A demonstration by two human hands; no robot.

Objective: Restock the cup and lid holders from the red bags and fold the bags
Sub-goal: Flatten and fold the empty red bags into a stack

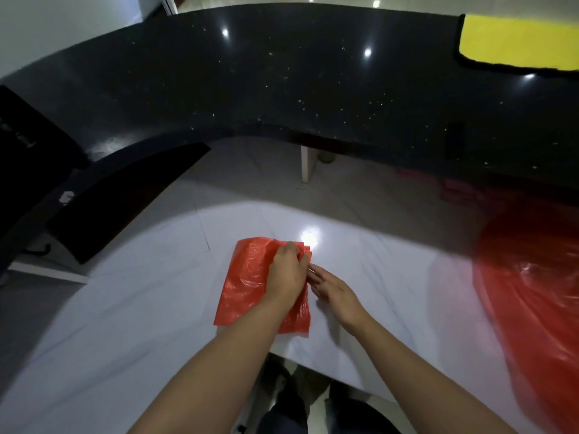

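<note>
You are working a folded red bag (247, 283) flat on the white table (125, 308), near its front edge. Your left hand (286, 272) is lying across the bag's right half, its fingers curling down at the bag's upper right corner, where the layered edges are showing; whether they are pinching the plastic or only pressing it cannot be told. Your right hand (333, 291) is resting just beside the bag's right edge, fingers straight and relaxed, fingertips touching or nearly touching that edge, holding nothing. A second red bag (532, 296), blurred, is lying at the table's right end, well apart. Beyond the table, a black speckled counter (282, 89) is carrying a yellow cloth (520, 42) at its far right. No brand, label or writing can be read.
</note>
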